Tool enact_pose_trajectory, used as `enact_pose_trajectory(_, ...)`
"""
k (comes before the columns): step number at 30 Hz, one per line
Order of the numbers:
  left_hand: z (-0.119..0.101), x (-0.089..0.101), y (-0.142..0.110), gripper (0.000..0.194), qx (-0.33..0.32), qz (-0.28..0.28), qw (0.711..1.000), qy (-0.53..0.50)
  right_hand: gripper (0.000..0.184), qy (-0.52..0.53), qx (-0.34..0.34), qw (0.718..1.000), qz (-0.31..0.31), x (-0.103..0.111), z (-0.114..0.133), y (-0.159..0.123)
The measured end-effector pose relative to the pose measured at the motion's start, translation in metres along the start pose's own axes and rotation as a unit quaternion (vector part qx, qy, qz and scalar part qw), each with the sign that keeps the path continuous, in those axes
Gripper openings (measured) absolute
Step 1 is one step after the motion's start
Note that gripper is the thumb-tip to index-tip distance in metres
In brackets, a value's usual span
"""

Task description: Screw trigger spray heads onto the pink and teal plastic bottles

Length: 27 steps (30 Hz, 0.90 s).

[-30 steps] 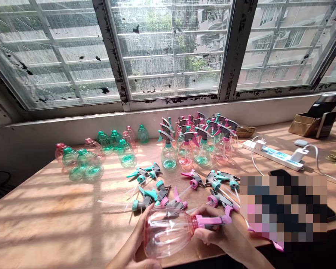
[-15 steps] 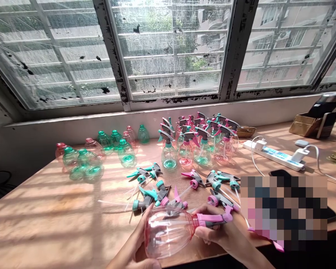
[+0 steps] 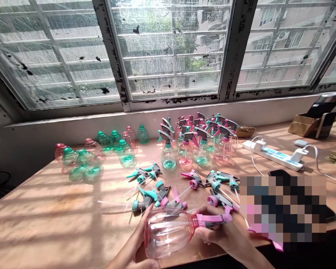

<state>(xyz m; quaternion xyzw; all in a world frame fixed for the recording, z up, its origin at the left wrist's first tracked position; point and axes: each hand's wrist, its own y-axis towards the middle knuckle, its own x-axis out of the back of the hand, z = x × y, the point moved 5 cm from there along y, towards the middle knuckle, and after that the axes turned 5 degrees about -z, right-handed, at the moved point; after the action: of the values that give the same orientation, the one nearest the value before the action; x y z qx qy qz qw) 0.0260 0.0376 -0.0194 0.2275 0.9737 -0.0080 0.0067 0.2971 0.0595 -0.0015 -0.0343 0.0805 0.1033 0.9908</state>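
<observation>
A clear pink spray bottle (image 3: 169, 232) lies sideways in front of me above the table's near edge, its base to the left. My left hand (image 3: 140, 244) wraps round the base end from below. At the neck, my right hand (image 3: 218, 233) is closed on a pink and grey trigger spray head (image 3: 211, 219), which sits at the bottle's mouth. Whether it is screwed tight, I cannot tell. Just beyond lie several loose spray heads with white tubes, among them a teal and grey one (image 3: 142, 203) and a pink and grey one (image 3: 194, 179).
Several capless green bottles (image 3: 126, 153) and pink ones stand at the back left. Bottles with spray heads (image 3: 203, 149) crowd the back middle. On the right are a white power strip (image 3: 274, 154), a brown box (image 3: 301, 125) and a blurred-out patch (image 3: 282, 209).
Both hands keep the same hold on the bottle and spray head. Only a very slight shift of the view shows.
</observation>
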Motion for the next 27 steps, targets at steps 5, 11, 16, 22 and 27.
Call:
enact_pose_trajectory(5,-0.005,-0.005,0.002,0.101,-0.049,-0.014,0.998,-0.037,0.027,0.032,0.007,0.999,0.006,-0.001,0.0,0.0)
enact_pose_trajectory(11,-0.009,-0.011,0.0,0.103,-0.055,-0.009,0.998,-0.043,0.027,0.005,0.001,1.0,0.0,-0.001,0.002,-0.001)
enact_pose_trajectory(16,-0.007,-0.007,-0.003,0.098,-0.035,0.009,0.999,-0.033,0.025,-0.006,0.002,1.0,0.002,-0.001,0.004,-0.001)
enact_pose_trajectory(22,-0.007,-0.004,0.0,0.101,-0.049,-0.026,0.998,0.016,0.027,-0.002,0.009,1.0,-0.01,-0.001,0.003,-0.002)
enact_pose_trajectory(27,-0.004,-0.006,-0.002,0.097,-0.043,-0.014,0.999,-0.009,0.026,0.009,0.008,1.0,-0.003,-0.001,0.002,-0.002)
